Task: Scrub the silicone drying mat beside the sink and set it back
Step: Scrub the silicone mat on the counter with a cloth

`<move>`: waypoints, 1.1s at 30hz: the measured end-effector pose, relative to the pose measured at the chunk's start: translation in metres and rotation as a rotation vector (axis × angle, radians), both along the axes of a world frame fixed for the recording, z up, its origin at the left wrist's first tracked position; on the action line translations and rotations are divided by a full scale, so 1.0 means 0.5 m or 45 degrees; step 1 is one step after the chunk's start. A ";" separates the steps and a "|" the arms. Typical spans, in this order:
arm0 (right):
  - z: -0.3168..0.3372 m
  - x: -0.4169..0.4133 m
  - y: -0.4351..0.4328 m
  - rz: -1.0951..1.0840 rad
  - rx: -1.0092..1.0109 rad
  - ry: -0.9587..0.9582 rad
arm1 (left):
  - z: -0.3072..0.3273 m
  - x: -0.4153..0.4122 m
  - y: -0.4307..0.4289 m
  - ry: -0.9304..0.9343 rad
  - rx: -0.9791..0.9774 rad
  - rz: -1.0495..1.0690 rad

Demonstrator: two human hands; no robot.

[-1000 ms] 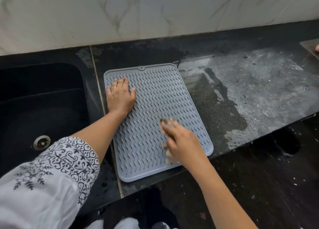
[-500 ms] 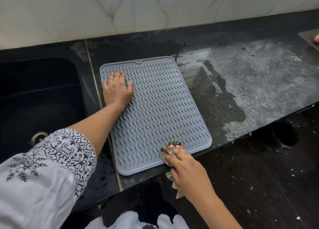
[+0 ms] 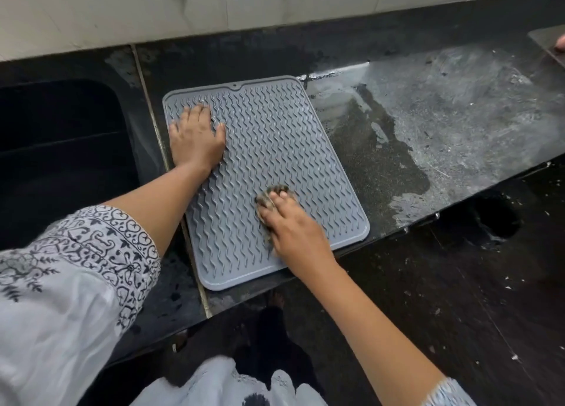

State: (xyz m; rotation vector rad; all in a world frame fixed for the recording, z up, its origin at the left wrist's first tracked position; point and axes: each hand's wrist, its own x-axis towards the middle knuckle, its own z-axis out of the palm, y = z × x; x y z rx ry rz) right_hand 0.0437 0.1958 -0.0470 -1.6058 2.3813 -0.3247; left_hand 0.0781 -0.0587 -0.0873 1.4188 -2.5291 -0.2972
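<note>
Since 0.5 s ago our right hand point(image 3: 292, 226) has slid the scrubber point(image 3: 270, 199) up from the mat's near edge toward its middle. We press the fingers down on that pad, which looks like a worn scouring pad, though blur hides detail. Our left hand point(image 3: 195, 138) lies flat, fingers spread, on the grey silicone mat point(image 3: 275, 136), which rests on the wet black counter point(image 3: 428, 124) just beside the sink point(image 3: 61, 149).

— What did the drying mat point(image 3: 275, 149) look like?
— Grey silicone, rectangular, rounded corners, with wavy raised ridges and a small notch at its far edge.
— Where did it lie?
— Flat on the dark surface point(image 3: 382, 167), just beside the sink point(image 3: 61, 149), turned slightly askew.
</note>
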 end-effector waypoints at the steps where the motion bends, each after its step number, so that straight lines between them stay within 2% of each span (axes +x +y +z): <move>1: 0.007 0.018 0.041 0.002 0.011 0.006 | 0.001 0.000 0.001 0.001 0.006 -0.006; 4: 0.025 0.063 0.143 0.061 0.078 0.067 | 0.002 -0.001 0.003 0.001 0.011 -0.010; 7: 0.041 0.062 0.186 -0.019 0.151 -0.082 | 0.004 0.001 0.003 -0.006 0.015 -0.009; 11: 0.046 0.025 0.151 -0.193 0.103 -0.148 | 0.005 -0.001 0.004 -0.001 0.015 -0.017; 15: 0.043 0.058 0.080 -0.344 0.158 0.025 | 0.006 -0.001 0.004 -0.011 0.021 -0.004; 19: 0.050 0.150 0.077 -0.273 0.381 0.100 | 0.005 -0.002 0.005 -0.016 0.015 -0.002; 22: 0.060 0.159 0.111 -0.129 0.274 0.009 | 0.007 -0.002 0.005 -0.013 0.015 -0.008; 23: 0.064 0.146 0.123 -0.063 0.192 -0.139 | 0.007 -0.001 0.004 -0.012 0.013 -0.009; 25: 0.087 0.107 0.143 -0.097 0.053 -0.673 | 0.006 -0.001 0.004 -0.011 0.010 -0.007; 28: 0.118 0.055 0.156 -0.562 -0.254 -1.536 | 0.006 -0.001 0.006 0.009 0.009 -0.004; 30: 0.120 0.024 0.155 -0.738 -0.446 -2.051 | 0.006 0.000 0.005 0.010 0.010 -0.003; 31: 0.121 0.011 0.149 -0.736 -0.538 -2.268 | 0.007 0.000 0.005 0.007 0.012 -0.003; 33: 0.123 -0.011 0.125 -0.679 -0.681 -2.472 | 0.007 0.000 0.007 0.005 0.014 -0.004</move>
